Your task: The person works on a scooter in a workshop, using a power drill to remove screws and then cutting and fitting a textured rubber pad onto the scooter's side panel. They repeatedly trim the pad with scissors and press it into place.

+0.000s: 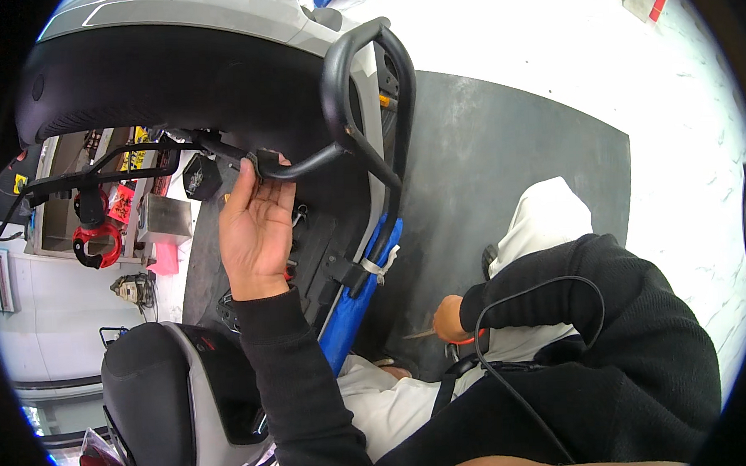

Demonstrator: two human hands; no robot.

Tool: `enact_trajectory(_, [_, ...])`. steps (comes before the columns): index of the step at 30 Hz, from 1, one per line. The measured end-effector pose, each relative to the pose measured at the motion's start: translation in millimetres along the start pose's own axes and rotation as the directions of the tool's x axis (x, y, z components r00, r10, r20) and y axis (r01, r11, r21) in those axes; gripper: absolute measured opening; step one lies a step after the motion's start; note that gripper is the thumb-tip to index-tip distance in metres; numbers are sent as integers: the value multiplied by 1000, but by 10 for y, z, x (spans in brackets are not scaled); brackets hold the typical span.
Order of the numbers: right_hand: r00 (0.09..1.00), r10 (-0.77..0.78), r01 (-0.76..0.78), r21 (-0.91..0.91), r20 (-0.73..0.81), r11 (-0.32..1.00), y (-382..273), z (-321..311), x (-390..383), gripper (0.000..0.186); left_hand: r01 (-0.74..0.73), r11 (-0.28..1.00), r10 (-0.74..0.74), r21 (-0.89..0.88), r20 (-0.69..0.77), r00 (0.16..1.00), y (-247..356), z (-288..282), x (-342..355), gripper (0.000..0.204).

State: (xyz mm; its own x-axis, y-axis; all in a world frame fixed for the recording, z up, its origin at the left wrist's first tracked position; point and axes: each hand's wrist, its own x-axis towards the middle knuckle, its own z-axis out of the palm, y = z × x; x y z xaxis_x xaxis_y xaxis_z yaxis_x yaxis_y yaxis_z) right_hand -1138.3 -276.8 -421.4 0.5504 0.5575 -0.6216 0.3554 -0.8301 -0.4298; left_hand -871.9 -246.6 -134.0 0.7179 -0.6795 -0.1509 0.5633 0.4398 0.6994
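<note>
My left hand [260, 225] reaches up with the palm toward me, thumb and fingers closed around a small black bracket [265, 162] at the end of a bent tube. That tube belongs to a black crash bar [333, 85] on the front of a grey and black scooter [175, 75]. Low beside my knee, my right hand [449, 319] is closed around red-handled scissors [421, 335]; a pointed metal blade sticks out to the left, and most of the handle is hidden. A blue wrapped strip [344, 326] runs along the scooter's side, tied with a white strap [380, 264].
The scooter's seat [151, 393] is at the lower left. A red and black ring-shaped holder [97, 245] hangs from the handlebar at left. Behind it stand shelves [60, 226] and a metal box [164, 219]. A dark mat [502, 136] covers the floor. A black cable [513, 402] crosses my right arm.
</note>
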Motion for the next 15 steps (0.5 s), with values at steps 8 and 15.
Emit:
enact_trajectory(8, [1000,-22,22,22,7,1000,104,-175,-141,28,-35,981,47,-188,58,997,-118,79,73,14])
enact_trajectory(15, [989,139,-141,46,50,989,358,-24,-5,27,-35,992,51,-118,133,990,-90,98,174,11])
